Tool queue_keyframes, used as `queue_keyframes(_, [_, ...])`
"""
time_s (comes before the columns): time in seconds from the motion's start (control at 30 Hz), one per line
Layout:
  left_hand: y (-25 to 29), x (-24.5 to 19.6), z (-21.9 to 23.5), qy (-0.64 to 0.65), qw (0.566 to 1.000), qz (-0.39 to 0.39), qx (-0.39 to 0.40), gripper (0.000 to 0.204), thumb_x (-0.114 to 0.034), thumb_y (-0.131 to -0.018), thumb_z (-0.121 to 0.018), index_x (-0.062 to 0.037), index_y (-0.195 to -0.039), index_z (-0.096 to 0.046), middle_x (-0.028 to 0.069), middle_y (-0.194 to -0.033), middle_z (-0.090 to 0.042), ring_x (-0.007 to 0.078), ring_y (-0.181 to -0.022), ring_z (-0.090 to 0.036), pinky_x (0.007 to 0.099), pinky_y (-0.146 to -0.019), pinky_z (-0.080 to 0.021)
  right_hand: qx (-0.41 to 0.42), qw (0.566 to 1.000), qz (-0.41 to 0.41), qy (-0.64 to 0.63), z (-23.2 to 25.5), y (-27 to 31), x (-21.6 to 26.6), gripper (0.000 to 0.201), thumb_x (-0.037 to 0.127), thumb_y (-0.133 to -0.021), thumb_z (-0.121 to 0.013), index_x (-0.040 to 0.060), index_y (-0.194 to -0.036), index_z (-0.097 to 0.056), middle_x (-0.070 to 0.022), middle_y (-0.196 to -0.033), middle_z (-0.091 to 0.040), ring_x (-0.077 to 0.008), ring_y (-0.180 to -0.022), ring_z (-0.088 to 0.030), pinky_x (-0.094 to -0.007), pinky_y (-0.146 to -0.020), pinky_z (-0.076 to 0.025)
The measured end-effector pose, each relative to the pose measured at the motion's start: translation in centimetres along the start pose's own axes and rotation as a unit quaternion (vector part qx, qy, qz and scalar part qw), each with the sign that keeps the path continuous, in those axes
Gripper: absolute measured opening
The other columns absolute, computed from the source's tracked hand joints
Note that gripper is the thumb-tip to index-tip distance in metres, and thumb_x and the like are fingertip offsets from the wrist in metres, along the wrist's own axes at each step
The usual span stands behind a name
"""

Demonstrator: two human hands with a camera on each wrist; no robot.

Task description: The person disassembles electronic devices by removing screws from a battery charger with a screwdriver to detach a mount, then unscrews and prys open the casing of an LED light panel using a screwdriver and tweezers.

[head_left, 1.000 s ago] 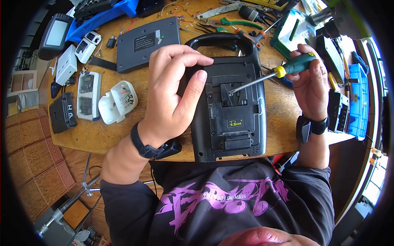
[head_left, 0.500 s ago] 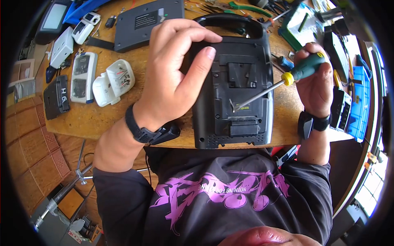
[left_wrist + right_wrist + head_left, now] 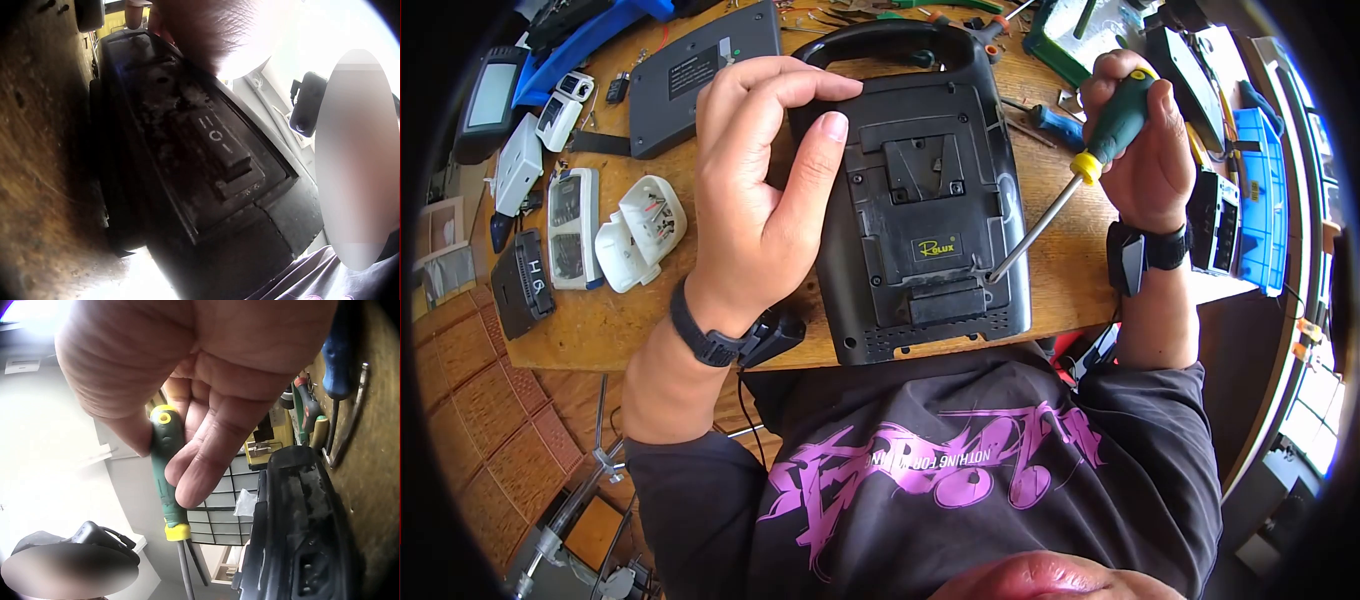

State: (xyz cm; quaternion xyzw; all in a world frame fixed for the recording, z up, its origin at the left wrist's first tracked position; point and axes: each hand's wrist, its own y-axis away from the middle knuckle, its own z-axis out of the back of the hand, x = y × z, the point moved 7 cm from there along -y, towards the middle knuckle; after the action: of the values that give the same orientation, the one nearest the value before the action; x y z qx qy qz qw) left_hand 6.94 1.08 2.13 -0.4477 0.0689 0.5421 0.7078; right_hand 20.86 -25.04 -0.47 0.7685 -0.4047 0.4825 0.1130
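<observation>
A black device (image 3: 935, 220) with a carrying handle and a "Rolux" label lies on the wooden bench. My right hand (image 3: 1145, 150) grips the green and yellow handle of a screwdriver (image 3: 1122, 118); its tip meets the device's lower right part, beside a raised black block (image 3: 947, 304). In the right wrist view, thumb and fingers of the right hand (image 3: 206, 381) pinch the screwdriver handle (image 3: 167, 469). My left hand (image 3: 765, 190) rests along the device's left edge, fingers extended over its upper left corner. The left wrist view shows a switch (image 3: 219, 140) on the device's side.
Left of the device are a grey panel (image 3: 690, 80), an open white box of small screws (image 3: 635, 235), a clear-lidded case (image 3: 574, 230) and a black battery-like part (image 3: 522, 285). Blue bins (image 3: 1260, 200) stand at the right; a blue-handled tool (image 3: 1058, 127) lies behind the device.
The screwdriver tip has moved from the device's central plate down to its lower right part, and its shaft stands steeper. The left hand has stayed at the device's upper left.
</observation>
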Motion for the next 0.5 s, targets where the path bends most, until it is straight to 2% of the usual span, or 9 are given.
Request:
queue_keyframes(0.03, [0.01,0.01,-0.01,0.001,1.000,0.000,0.000,0.018,-0.008,-0.099,-0.061,0.0012,-0.112,-0.070,0.0127,-0.118,-0.062,0.0239,-0.113,-0.058,0.0343,-0.103,-0.044,-0.001,1.000,0.000,0.001,-0.04,0.08,0.13,0.046,0.029,-0.112,-0.044,-0.0077,-0.138,-0.051,-0.0188,-0.114,-0.072,-0.0158,-0.072,-0.071,-0.0301,-0.067,-0.062])
queue_keyframes(0.1, [0.02,0.02,-0.05,0.005,1.000,-0.001,0.001,0.019,-0.008,-0.099,-0.061,0.0014,-0.113,-0.070,0.0128,-0.118,-0.062,0.0237,-0.113,-0.058,0.0340,-0.103,-0.043,-0.008,0.995,-0.011,0.103,-0.05,0.27,0.25,0.047,0.039,-0.112,-0.042,-0.0036,-0.131,-0.051,-0.0119,-0.116,-0.057,-0.0051,-0.070,-0.053,-0.0180,-0.063,-0.051])
queue_keyframes(0.33, [-0.03,0.11,-0.08,-0.001,1.000,0.000,0.002,0.019,-0.008,-0.099,-0.061,0.0018,-0.113,-0.069,0.0129,-0.118,-0.062,0.0236,-0.113,-0.058,0.0340,-0.102,-0.044,0.005,0.996,-0.010,0.085,-0.12,0.22,0.16,0.049,0.040,-0.113,-0.042,-0.0031,-0.134,-0.050,-0.0136,-0.119,-0.060,-0.0053,-0.071,-0.054,-0.0190,-0.061,-0.051])
queue_keyframes(0.4, [-0.04,0.31,0.09,0.026,0.999,-0.006,-0.031,0.015,-0.010,-0.095,-0.067,-0.0021,-0.107,-0.072,0.0111,-0.110,-0.064,0.0260,-0.106,-0.057,0.0354,-0.096,-0.043,0.001,1.000,0.001,0.013,-0.23,0.07,0.12,0.046,0.031,-0.112,-0.045,-0.0065,-0.138,-0.052,-0.0175,-0.115,-0.071,-0.0142,-0.074,-0.069,-0.0293,-0.068,-0.060])
queue_keyframes(0.5, [0.05,0.29,0.23,0.039,0.998,-0.008,-0.038,0.016,-0.012,-0.094,-0.069,-0.0031,-0.107,-0.072,0.0112,-0.109,-0.064,0.0264,-0.105,-0.057,0.0357,-0.096,-0.043,0.027,1.000,0.008,0.011,-0.43,0.07,0.04,0.047,0.032,-0.113,-0.043,-0.0069,-0.139,-0.051,-0.0165,-0.117,-0.069,-0.0126,-0.074,-0.066,-0.0289,-0.068,-0.059])
